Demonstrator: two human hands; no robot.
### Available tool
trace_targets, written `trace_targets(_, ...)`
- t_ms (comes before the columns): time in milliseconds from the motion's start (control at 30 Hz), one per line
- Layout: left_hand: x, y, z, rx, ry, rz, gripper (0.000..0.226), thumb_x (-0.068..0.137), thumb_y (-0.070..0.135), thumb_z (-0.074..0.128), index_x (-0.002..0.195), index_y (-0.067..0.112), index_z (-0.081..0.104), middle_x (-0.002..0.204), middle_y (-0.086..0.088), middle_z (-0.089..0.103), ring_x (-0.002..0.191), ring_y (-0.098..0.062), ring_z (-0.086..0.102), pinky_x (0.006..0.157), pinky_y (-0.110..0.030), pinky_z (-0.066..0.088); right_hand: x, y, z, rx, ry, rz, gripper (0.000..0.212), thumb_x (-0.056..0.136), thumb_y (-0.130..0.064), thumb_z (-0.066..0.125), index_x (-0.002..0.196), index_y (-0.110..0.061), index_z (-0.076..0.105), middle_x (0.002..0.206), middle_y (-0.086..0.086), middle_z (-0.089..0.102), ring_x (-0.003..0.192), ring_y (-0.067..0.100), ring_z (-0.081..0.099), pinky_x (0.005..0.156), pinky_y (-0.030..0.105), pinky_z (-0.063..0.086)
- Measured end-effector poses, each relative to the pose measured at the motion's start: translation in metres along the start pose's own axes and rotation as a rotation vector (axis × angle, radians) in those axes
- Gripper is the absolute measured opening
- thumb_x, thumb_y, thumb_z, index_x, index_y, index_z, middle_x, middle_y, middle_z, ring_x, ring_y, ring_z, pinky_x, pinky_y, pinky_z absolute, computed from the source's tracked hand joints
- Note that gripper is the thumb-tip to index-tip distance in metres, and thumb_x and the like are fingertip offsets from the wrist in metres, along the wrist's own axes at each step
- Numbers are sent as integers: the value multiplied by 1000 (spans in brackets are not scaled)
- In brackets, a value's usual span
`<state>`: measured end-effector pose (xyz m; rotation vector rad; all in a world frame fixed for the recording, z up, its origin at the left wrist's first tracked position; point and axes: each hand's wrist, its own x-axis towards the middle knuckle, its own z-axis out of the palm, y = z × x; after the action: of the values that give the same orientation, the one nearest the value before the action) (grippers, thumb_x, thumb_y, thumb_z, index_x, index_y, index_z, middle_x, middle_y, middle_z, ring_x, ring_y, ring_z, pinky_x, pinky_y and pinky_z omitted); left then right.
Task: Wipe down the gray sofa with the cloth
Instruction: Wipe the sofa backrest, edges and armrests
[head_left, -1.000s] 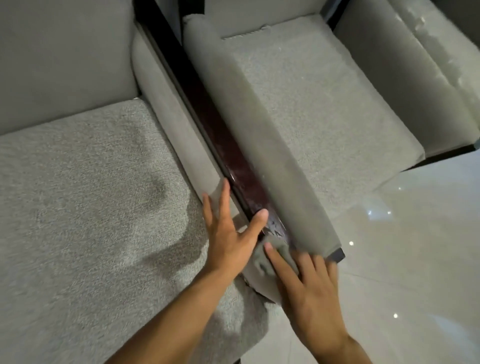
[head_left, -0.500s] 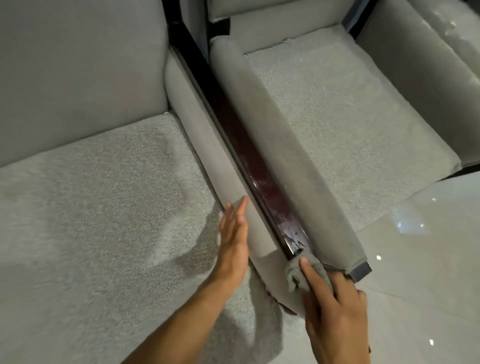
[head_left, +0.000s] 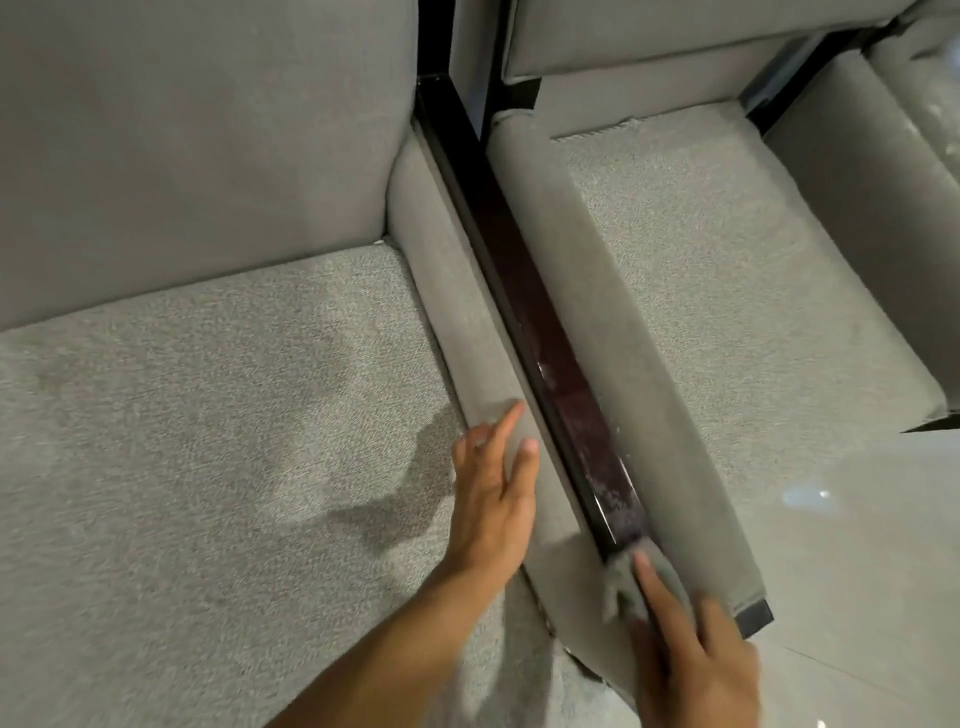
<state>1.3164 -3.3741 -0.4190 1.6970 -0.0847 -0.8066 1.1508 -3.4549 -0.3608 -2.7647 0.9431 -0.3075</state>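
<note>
R hand (head_left: 696, 670) w/ cloth (head_left: 621, 582) on dark sofa strip (head_left: 550, 364)

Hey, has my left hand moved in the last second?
Yes. The left hand slid left off the dark wood strip, over the gray armrest pad, toward the seat cushion.
</note>
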Motion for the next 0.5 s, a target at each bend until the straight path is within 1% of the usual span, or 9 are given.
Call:
trace_targets(100, 26, 24, 4, 8, 95, 51, 51, 96, 63, 52, 144, 63, 34, 157, 12, 21, 136, 3, 33, 101, -7, 31, 59, -29, 18, 81, -94, 35, 44, 97, -34, 49, 139, -25, 59, 91, 8, 56, 70, 34, 57, 61, 43, 50)
trace_targets(167, 42, 38, 9, 42, 162, 79, 62, 95, 57, 58, 151, 56, 32, 160, 7, 18, 147, -10, 29, 113, -21, 32, 87, -44, 26, 154, -150, 50, 44, 100, -32, 51, 144, -26, 54, 97, 4, 56, 80, 27, 59, 68, 43, 53)
trace_targets(233, 51, 49, 13, 70, 177, 75, 69, 96, 52, 60, 154, 57, 23, 162, 3, 15, 153, -20, 24, 122, -40, 31, 87, -40, 24, 264, -153, 140, 46, 100, -37, 52, 146, -31, 50, 100, 0, 56, 83, 23, 61, 73, 42, 55)
trace_targets(267, 51, 52, 15, 85, 163, 60, 71, 98, 49, 59, 155, 58, 18, 164, 0, 12, 154, -23, 21, 124, -43, 28, 74, -34, 19, 291, -135, 195, 47, 99, -42, 50, 145, -34, 50, 99, 0, 56, 81, 23, 62, 70, 42, 56)
trace_targets(300, 50, 54, 15, 93, 146, 41, 72, 100, 46, 58, 156, 58, 13, 167, -2, 8, 156, -25, 17, 125, -41, 25, 56, -26, 13, 283, -119, 239, 49, 96, -47, 48, 143, -37, 51, 96, 0, 57, 77, 24, 64, 65, 42, 56)
trace_targets(367, 46, 58, 16, 81, 113, 19, 72, 103, 42, 56, 157, 56, 10, 170, -2, 2, 157, -23, 11, 115, -30, 24, 20, -8, -3, 208, -146, 347, 47, 91, -56, 44, 136, -43, 55, 90, 0, 61, 69, 28, 68, 53, 38, 53)
trace_targets(400, 45, 59, 16, 68, 104, 12, 72, 103, 42, 55, 157, 55, 9, 170, -1, -1, 157, -21, 10, 112, -29, 26, 6, 1, -9, 148, -184, 416, 47, 93, -63, 39, 131, -44, 58, 89, 0, 64, 68, 28, 70, 48, 35, 50)
trace_targets(467, 43, 61, 15, 71, 95, 7, 73, 102, 46, 53, 156, 57, 6, 171, 0, -4, 158, -20, 7, 117, -39, 29, -4, 12, -16, 88, -238, 473, 58, 95, -72, 25, 122, -42, 67, 87, -1, 66, 68, 26, 71, 42, 31, 45)
trace_targets(500, 44, 61, 15, 91, 96, 3, 73, 101, 47, 52, 156, 58, 5, 170, -1, -3, 158, -22, 8, 119, -45, 29, -1, 16, -16, 85, -231, 467, 60, 96, -71, 25, 119, -40, 70, 86, -1, 66, 68, 26, 71, 43, 32, 45)
